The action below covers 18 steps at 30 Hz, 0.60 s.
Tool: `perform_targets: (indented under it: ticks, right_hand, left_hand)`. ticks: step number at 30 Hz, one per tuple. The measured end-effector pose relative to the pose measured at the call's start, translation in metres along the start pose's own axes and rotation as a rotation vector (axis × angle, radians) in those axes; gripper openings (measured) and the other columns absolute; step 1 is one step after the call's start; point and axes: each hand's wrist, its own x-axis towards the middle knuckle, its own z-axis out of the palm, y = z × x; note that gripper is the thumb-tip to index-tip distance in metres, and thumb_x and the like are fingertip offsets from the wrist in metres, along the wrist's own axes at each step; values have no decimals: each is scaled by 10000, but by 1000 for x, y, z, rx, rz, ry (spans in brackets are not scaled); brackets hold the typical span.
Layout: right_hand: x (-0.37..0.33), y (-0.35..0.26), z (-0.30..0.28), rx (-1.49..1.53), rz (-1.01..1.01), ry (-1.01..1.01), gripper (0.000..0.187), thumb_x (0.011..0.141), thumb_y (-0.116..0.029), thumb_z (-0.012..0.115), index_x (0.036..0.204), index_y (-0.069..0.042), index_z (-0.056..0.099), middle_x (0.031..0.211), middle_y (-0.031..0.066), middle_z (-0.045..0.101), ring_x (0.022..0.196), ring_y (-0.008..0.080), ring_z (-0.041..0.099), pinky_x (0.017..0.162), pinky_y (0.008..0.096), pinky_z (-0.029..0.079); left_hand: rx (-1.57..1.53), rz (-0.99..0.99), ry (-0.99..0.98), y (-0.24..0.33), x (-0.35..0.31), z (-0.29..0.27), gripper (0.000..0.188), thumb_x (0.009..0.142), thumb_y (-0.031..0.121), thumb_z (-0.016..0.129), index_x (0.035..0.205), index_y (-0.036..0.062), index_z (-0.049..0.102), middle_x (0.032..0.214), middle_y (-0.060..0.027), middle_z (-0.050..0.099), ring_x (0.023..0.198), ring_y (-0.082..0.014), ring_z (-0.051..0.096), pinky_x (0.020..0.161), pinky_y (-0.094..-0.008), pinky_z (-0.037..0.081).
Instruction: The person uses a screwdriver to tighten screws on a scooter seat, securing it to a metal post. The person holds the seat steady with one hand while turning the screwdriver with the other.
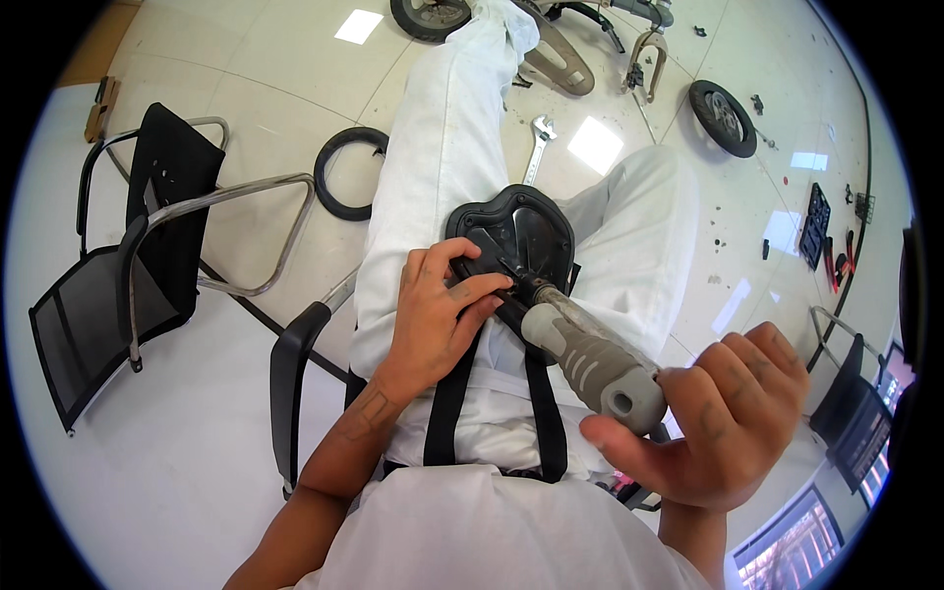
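A black bicycle saddle [539,228] rests upside down on my lap, its ribbed underside up. My left hand [430,313] lies over its left edge. Thumb and index finger close together at the metal fitting in the middle of the underside; any small part between them is too hidden to name. From that fitting a worn metal rod runs toward me on the right, beside a thick grey-gripped handle [588,359] with a hole in its end. My right hand [733,418] is closed around the near end of this handle, fingers curled, thumb on the left.
An adjustable wrench [539,147] lies on the tiled floor between my legs. Around are a tyre [339,173], a small wheel [723,118], bicycle frame parts [565,59], a black tool case [815,226] and red-handled tools [838,264]. A chair [167,216] stands left.
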Motion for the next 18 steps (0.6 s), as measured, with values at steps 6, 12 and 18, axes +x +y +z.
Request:
perform_targets:
  ticks: [6,12,18]
  right_hand:
    - [-1,9,16,249,-60,95,409,705,-399,829,908,-60,724,647,27,567,516,180,514,507,306,357]
    - [-4,8,11,53,-26,104,508,667,-529,834,820,-71,678,630,17,553,505,184,497,510,311,344]
    - [0,1,8,4,-19,53,578,621,-607,824,781,-79,650,617,7,527,510,185,490,518,317,343]
  left_hand:
    - [10,-14,8,-2,-1,1,243,823,131,741,1059,186,744,1199,-58,546,1017,-271,479,878,-374,421]
    - [-10,-44,4,3,2,0,299,809,129,750,1100,194,735,1206,-63,540,996,-269,474,875,-372,421]
    - [7,-4,3,0,1,1,287,799,111,747,1075,187,746,1207,-63,541,1001,-269,473,878,-372,420]
